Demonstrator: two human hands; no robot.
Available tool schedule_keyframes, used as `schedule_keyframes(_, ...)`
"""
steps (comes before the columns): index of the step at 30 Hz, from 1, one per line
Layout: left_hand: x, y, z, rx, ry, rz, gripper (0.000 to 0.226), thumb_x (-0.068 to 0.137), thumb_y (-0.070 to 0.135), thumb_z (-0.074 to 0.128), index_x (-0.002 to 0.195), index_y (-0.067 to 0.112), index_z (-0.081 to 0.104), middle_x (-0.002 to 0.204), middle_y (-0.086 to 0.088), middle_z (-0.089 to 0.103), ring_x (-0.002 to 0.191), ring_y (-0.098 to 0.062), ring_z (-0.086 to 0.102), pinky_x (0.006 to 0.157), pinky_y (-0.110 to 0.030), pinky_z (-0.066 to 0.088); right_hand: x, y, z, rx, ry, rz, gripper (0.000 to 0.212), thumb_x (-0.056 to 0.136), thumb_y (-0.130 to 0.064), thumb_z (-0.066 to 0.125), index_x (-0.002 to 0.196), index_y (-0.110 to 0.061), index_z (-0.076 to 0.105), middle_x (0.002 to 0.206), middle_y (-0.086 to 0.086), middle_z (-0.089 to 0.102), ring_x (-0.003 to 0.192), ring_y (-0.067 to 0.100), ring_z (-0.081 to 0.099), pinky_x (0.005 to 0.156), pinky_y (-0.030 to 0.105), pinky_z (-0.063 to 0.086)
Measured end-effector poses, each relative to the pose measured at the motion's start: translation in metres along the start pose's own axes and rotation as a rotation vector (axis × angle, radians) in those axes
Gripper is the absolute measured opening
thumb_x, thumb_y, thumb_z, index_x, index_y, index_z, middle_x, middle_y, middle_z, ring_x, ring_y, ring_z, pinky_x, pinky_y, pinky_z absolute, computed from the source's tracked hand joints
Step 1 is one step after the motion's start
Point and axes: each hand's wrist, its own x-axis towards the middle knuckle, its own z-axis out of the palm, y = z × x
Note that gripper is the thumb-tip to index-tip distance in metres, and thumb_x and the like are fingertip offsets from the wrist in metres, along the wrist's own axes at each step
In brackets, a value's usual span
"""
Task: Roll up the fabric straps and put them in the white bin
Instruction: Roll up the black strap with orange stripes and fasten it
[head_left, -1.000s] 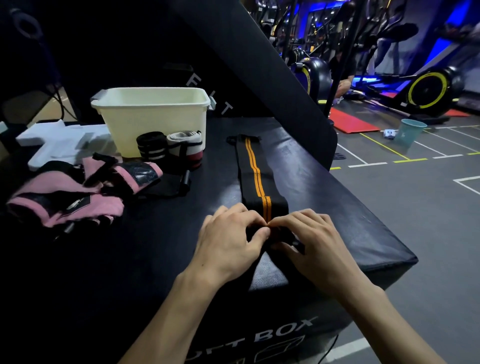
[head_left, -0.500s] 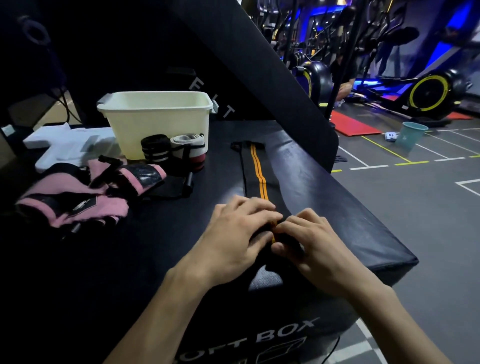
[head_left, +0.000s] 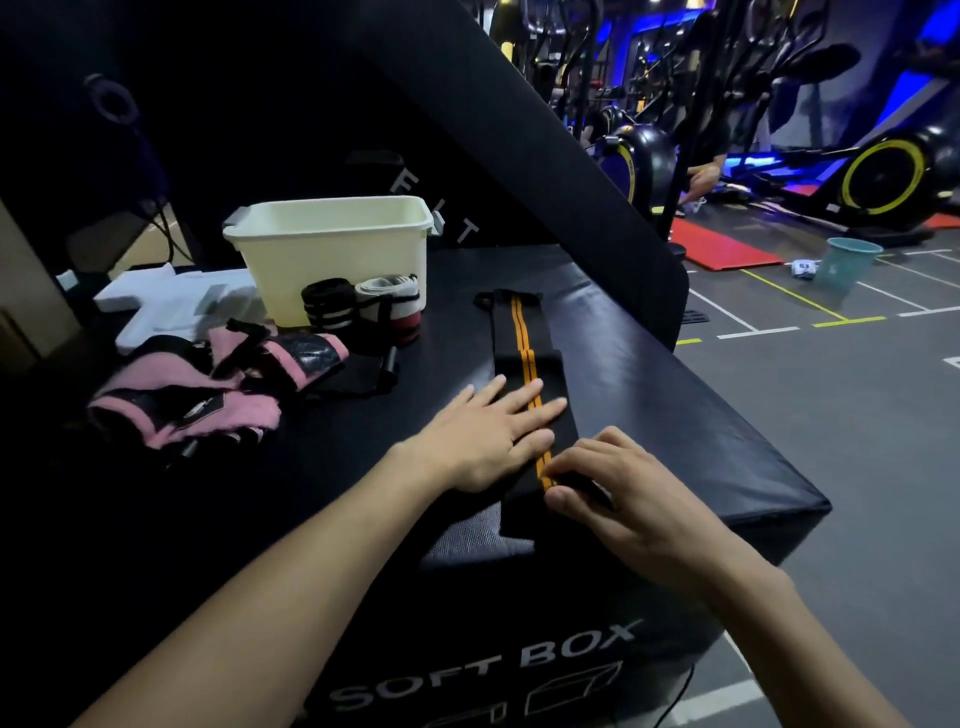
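A black fabric strap with two orange stripes (head_left: 525, 364) lies stretched out on the black padded tabletop (head_left: 649, 374), running from the near edge away toward the far side. Its far end shows a small loop, and about halfway along there is a fold where one layer lies over another.

The left hand (head_left: 483, 441) rests flat on the strap, palm down, with the fingers straight and spread; the fingertips reach across the orange stripes. The right hand (head_left: 618, 493) is at the near end of the strap, its fingers and thumb curled and pinching the small rolled part of the strap there. The two hands are just beside each other, almost touching.

The white bin (head_left: 332, 249) stands at the far left part of the tabletop, well apart from the strap in the hands. Touching its front wall are two straps that are already rolled: a black rolled strap (head_left: 327, 304) and, just beside it on the right, a white and red rolled strap (head_left: 392, 304). Nearer on the left lies a heap of pink and black gloves (head_left: 208, 384), with a white foam piece (head_left: 166, 301) behind it.

The front side of the box under the tabletop carries the words "SOFT BOX". On the grey floor at the right stands a teal bucket (head_left: 849, 262), near a red mat (head_left: 722, 249).
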Motion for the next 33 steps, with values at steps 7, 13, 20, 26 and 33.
schedule_keyframes(7,0.056,-0.016,-0.014,-0.015,0.010,-0.117,0.056,0.107,0.060,0.017,0.161,0.047,0.013,0.172,0.015,0.005,0.159,-0.022,0.002,0.126,-0.052,0.004,-0.003,-0.004,-0.003,0.019,-0.033,0.010,0.025,0.099,-0.051,0.048,0.106,-0.034,0.064,0.093,-0.020,0.060,0.093,0.005,0.047,0.077,0.018,0.036)
schedule_keyframes(13,0.092,-0.030,-0.019,-0.036,0.108,-0.177,0.052,0.107,0.057,0.025,0.157,0.046,0.031,0.169,0.013,0.023,0.155,-0.027,0.021,0.123,-0.052,0.019,-0.002,-0.003,-0.003,0.051,-0.035,0.051,0.025,0.100,-0.050,0.046,0.104,-0.034,0.064,0.092,-0.021,0.060,0.096,0.007,0.047,0.083,0.026,0.041)
schedule_keyframes(20,0.106,-0.052,-0.006,-0.214,0.407,-0.109,0.036,0.098,0.055,0.055,0.130,0.043,0.065,0.141,0.016,0.058,0.134,-0.022,0.046,0.112,-0.046,0.038,0.003,-0.001,0.004,0.032,0.001,0.039,0.031,0.101,-0.055,0.038,0.103,-0.036,0.062,0.098,-0.019,0.054,0.100,0.010,0.045,0.088,0.037,0.044)
schedule_keyframes(26,0.111,-0.063,-0.007,-0.355,0.461,-0.121,0.042,0.088,0.053,0.072,0.123,0.031,0.071,0.131,0.009,0.068,0.128,-0.017,0.057,0.108,-0.044,0.047,0.010,0.001,0.010,-0.025,0.059,0.025,0.033,0.104,-0.052,0.033,0.093,-0.036,0.061,0.094,-0.016,0.045,0.090,0.015,0.045,0.080,0.043,0.045)
schedule_keyframes(33,0.110,-0.062,-0.006,-0.385,0.486,-0.167,0.048,0.085,0.057,0.074,0.122,0.026,0.072,0.130,0.005,0.069,0.127,-0.017,0.058,0.108,-0.041,0.047,0.019,0.000,0.008,-0.172,0.037,0.059,0.036,0.100,-0.054,0.033,0.104,-0.039,0.066,0.089,-0.017,0.048,0.088,0.009,0.049,0.078,0.038,0.039)
